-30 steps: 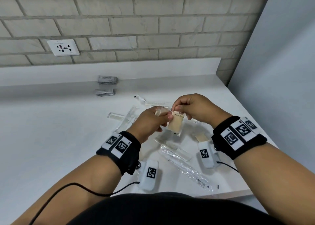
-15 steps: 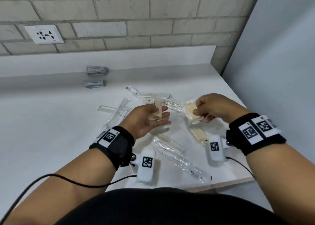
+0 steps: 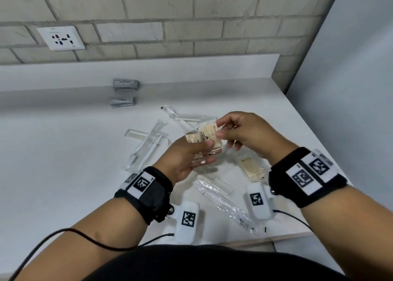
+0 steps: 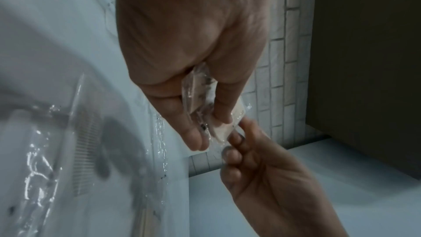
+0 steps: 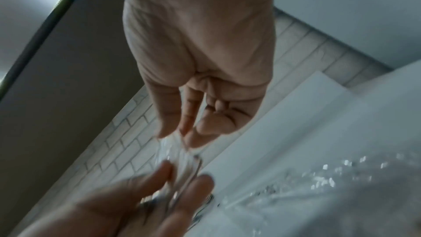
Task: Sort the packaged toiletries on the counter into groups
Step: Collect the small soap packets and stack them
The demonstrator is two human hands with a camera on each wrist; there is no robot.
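White tabletop (image 3: 63,174) spreads under both hands, backed by a brick wall (image 3: 191,15). Beyond the grips, two small stacks of sachets (image 3: 125,84) sit well apart from the loose pile. Just below the hands lie long clear-wrapped toothbrushes (image 3: 225,206), combs (image 3: 136,134) and one soap packet (image 3: 251,168). The left hand (image 3: 187,159) is curled round a small bundle of soap packets (image 3: 204,140); the right hand (image 3: 244,132) pinches the top packet's upper edge. These look light and stiff inside slick, crinkly film, so holding the flat faces should be surer than holding the loose seam.
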